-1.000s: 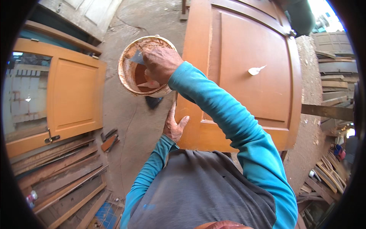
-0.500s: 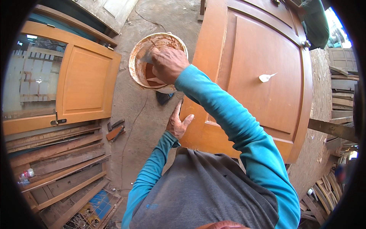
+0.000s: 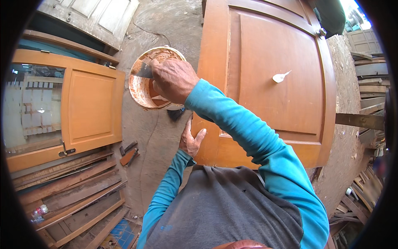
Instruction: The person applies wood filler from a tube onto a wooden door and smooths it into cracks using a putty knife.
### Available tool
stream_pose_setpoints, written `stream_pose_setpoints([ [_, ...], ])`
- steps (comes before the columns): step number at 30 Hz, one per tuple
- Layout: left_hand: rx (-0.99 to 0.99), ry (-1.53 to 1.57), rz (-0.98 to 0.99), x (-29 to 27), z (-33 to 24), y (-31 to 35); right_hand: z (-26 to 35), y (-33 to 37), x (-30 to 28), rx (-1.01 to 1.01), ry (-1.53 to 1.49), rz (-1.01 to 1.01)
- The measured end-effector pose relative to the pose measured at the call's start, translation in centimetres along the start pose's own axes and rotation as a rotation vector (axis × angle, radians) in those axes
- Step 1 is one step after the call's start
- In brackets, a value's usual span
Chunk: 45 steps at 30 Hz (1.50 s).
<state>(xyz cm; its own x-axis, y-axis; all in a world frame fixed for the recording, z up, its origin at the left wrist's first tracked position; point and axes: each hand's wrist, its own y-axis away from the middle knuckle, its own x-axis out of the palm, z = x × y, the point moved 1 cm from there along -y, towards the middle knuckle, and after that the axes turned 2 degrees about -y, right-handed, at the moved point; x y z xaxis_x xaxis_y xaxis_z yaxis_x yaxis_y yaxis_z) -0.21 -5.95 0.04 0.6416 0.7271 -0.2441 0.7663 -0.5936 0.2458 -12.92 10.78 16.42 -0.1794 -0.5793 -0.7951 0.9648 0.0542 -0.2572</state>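
Observation:
My right hand [image 3: 174, 79] is closed over the mouth of a round bucket [image 3: 139, 94], whose inner walls are smeared with orange-brown paste. A flat grey putty knife blade [image 3: 142, 69] sticks out to the left of the fist; its handle is hidden in the fingers. My left hand [image 3: 191, 142] lies against the near left edge of a brown panelled wooden door [image 3: 282, 79], fingers stretched and thumb apart. A dark-bristled brush [image 3: 175, 114] sits just below the bucket, partly covered by it. On the door panel rests a small white pointed piece [image 3: 280, 77].
An orange door with a glass pane [image 3: 91, 106] stands at the left, above stacked boards [image 3: 78, 182]. Some tools [image 3: 129, 153] lie on the concrete floor [image 3: 153, 145]. Timber pieces [image 3: 371, 89] are piled at the right. Another person's dark green clothing [image 3: 330, 16] shows at the far right.
The view has shifted slightly. My right hand has turned inside the bucket, and the putty knife blade now shows more clearly. My left hand stays at the door edge.

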Motion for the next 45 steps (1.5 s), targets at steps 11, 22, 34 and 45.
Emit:
stream_pose_setpoints([
  [11,0.158,-0.422,-0.259,1.2,-0.9,-4.3,-7.1,8.1,-13.9,0.191,0.202,0.067],
  [22,0.022,-0.504,-0.333,2.6,-1.1,-4.9,-23.6,11.4,-23.8,0.252,0.202,0.172],
  [34,-0.019,-0.612,-0.371,3.3,-2.4,-4.7,-37.6,3.7,-14.7,0.203,0.181,0.369],
  [45,-0.03,-0.561,-0.34,3.2,-3.1,-5.1,-33.4,-1.7,-16.8,0.042,0.663,0.465],
])
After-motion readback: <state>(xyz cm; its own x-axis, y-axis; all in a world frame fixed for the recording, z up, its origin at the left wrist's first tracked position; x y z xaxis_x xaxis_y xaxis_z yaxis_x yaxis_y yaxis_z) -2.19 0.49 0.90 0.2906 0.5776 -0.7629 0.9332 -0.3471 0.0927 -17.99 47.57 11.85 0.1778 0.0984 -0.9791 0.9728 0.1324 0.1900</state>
